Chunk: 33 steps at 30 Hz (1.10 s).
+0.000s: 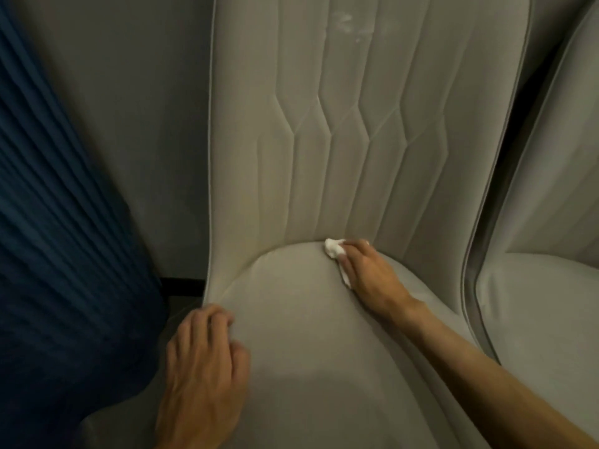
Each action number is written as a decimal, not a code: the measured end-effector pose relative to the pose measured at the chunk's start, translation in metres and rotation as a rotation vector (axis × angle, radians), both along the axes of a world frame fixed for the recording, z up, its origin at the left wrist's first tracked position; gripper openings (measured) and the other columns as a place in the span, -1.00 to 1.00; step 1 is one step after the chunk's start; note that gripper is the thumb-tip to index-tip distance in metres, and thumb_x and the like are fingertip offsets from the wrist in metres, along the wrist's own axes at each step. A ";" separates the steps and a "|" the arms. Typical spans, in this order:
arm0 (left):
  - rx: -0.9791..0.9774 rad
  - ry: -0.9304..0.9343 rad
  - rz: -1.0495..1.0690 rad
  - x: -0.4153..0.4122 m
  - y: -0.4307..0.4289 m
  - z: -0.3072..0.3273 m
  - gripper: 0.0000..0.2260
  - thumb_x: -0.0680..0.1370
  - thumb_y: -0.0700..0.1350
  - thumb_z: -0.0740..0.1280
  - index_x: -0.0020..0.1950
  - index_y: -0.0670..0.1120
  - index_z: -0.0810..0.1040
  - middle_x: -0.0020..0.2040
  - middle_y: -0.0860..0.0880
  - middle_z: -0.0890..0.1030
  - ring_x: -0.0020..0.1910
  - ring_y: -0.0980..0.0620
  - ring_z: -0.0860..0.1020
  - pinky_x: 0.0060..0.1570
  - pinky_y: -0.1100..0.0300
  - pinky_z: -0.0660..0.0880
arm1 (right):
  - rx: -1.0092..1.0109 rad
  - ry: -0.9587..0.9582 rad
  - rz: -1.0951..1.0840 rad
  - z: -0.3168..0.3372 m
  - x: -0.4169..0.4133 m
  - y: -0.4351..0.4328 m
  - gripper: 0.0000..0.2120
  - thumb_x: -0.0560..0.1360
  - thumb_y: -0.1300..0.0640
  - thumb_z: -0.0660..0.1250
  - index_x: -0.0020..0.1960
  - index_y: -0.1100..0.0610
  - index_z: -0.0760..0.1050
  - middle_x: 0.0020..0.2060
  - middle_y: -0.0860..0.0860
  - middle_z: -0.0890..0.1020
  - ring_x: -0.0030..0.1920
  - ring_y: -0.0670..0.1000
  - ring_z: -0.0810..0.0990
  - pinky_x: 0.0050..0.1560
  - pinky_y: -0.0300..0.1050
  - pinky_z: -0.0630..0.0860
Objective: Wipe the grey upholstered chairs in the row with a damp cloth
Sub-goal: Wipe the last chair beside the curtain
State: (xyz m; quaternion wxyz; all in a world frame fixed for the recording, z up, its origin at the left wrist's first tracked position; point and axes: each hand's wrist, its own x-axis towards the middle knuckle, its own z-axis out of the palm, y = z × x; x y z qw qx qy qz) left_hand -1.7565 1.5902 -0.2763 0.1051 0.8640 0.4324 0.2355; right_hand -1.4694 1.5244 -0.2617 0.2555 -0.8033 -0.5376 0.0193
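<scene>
One blue curtain (64,222) hangs left of the chair (308,351), another chair (534,303) right.

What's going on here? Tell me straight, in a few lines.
A person is wiping a grey chair. The right hand holds a white cloth pressed into the crease where the seat meets the backrest. The left hand rests on the seat near its left edge. A pale smudge shows high on the backrest, not yet wiped. A second grey chair stands to the right.
</scene>
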 end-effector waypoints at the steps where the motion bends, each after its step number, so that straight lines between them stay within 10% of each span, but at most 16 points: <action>1: 0.010 -0.002 0.005 0.003 0.001 0.001 -0.62 0.45 -0.02 0.10 0.06 -0.16 0.59 0.13 -0.20 0.60 0.14 -0.31 0.57 0.04 -0.20 0.52 | 0.022 -0.001 -0.062 -0.002 0.002 0.000 -0.67 0.71 0.09 0.14 0.39 0.12 0.52 0.31 0.04 0.57 0.37 0.07 0.47 0.46 -0.19 0.25; 9: 0.198 0.117 -0.092 0.021 0.034 0.005 -0.63 0.48 0.03 0.16 0.05 -0.15 0.62 0.13 -0.21 0.61 0.08 -0.28 0.60 0.08 -0.20 0.47 | 0.155 0.207 0.193 -0.001 -0.072 0.068 -0.68 0.72 0.08 0.10 0.28 0.13 0.58 0.13 0.07 0.63 0.25 0.04 0.51 0.40 -0.11 0.36; 16: 0.495 -0.124 -0.113 0.084 0.116 0.065 -0.75 0.60 -0.15 0.29 0.26 -0.16 0.51 0.28 -0.25 0.41 0.24 -0.30 0.41 0.21 -0.24 0.37 | 0.549 0.216 -0.046 0.060 -0.033 0.059 -0.74 0.71 0.12 0.16 -0.04 0.13 0.58 -0.18 -0.07 0.55 -0.10 -0.07 0.51 0.04 -0.09 0.47; 21: 0.645 -0.258 -0.130 0.130 0.160 0.119 -0.57 0.66 -0.12 0.29 0.51 -0.18 0.37 0.53 -0.30 0.30 0.52 -0.32 0.27 0.49 -0.26 0.23 | 0.963 -0.180 -0.169 0.135 0.013 0.076 -0.70 0.72 0.12 0.17 0.39 0.14 0.49 0.25 0.02 0.49 0.27 -0.05 0.50 0.31 -0.16 0.43; 25: 0.723 -0.292 -0.135 0.159 0.177 0.148 -0.56 0.67 -0.07 0.25 0.55 -0.11 0.34 0.57 -0.25 0.28 0.58 -0.30 0.21 0.51 -0.23 0.20 | 0.781 -0.613 -0.256 0.133 0.046 0.095 -0.62 0.69 0.08 0.24 0.45 0.20 0.44 0.30 0.20 0.49 0.31 0.17 0.45 0.34 0.06 0.39; 33: 0.817 -0.350 -0.115 0.169 0.193 0.142 -0.56 0.67 -0.03 0.18 0.57 -0.04 0.34 0.59 -0.18 0.25 0.59 -0.27 0.19 0.47 -0.21 0.24 | 0.676 -0.729 -0.284 0.164 0.098 0.095 -0.64 0.63 0.15 0.27 0.39 0.22 0.44 0.31 0.23 0.49 0.29 0.24 0.46 0.33 0.07 0.37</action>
